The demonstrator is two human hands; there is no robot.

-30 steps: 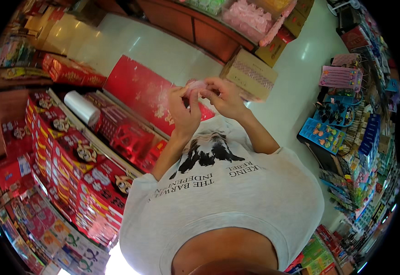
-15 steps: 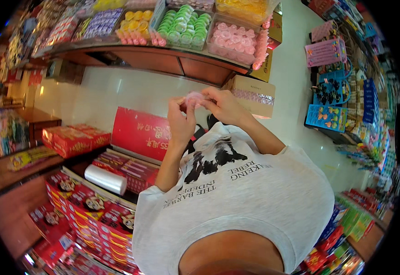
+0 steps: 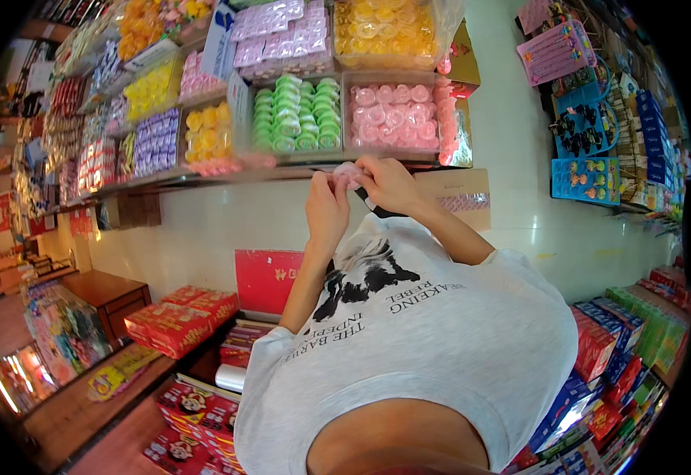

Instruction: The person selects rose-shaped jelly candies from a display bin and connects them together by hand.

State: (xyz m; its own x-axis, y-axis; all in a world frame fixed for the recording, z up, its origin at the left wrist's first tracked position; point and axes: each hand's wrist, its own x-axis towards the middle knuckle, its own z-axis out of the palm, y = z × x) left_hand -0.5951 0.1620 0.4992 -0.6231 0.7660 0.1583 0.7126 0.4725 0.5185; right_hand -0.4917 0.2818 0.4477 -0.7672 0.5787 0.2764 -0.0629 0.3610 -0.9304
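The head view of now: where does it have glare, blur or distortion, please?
In the head view, the scene curves inside a round black rim; in the head view, pale glare spots lie on the glossy floor and a light strip glows at lower left; in the head view, the small pink item is too soft for fine detail.

Left hand (image 3: pixel 327 212), right hand (image 3: pixel 394 188), both holding pink item (image 3: pixel 347 174), stocked bins (image 3: pixel 391 150)

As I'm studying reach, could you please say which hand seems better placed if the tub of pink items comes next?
Probably the right hand: it appears just below the tub, while the left hand is farther left. Both hands are on the small pink item.
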